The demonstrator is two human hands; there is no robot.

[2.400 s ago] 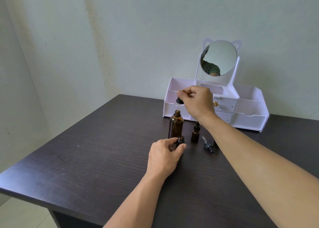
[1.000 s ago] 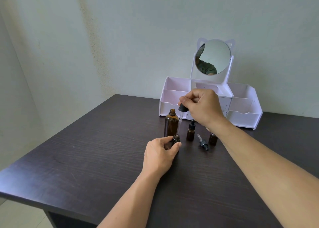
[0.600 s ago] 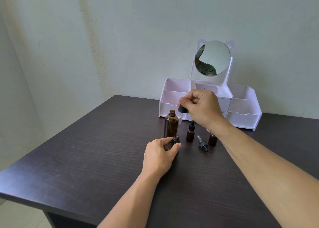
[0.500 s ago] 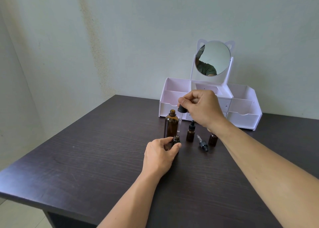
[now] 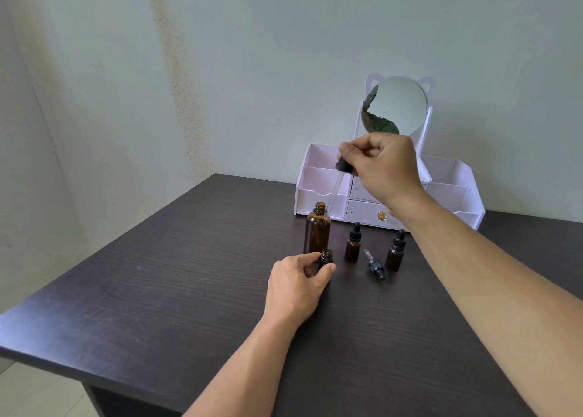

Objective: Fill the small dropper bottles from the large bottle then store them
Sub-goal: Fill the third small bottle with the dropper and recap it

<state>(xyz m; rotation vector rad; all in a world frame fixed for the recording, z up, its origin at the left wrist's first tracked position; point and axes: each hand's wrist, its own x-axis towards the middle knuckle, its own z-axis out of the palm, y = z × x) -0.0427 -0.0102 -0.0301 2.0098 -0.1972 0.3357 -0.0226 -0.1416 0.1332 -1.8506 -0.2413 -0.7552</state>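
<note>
- The dark brown wooden table [image 5: 176, 290] carries all the bottles.
- The left hand [image 5: 296, 285] rests on the table; its thumb and fingers are closed around a small open amber dropper bottle [image 5: 326, 256].
- The large amber glass bottle [image 5: 317, 232] stands open, just behind this small bottle.
- The right hand [image 5: 383, 169] is raised and pinches the black bulb of a long glass dropper [image 5: 337, 185], whose tip hangs beside the large bottle's neck.
- A small capped amber bottle [image 5: 353, 242] stands upright.
- A loose black dropper cap [image 5: 374, 265] lies on the table.
- A second capped amber bottle [image 5: 396, 251] stands upright.
- The white plastic organizer with round mirror [image 5: 454, 183] stands at the wall.
</note>
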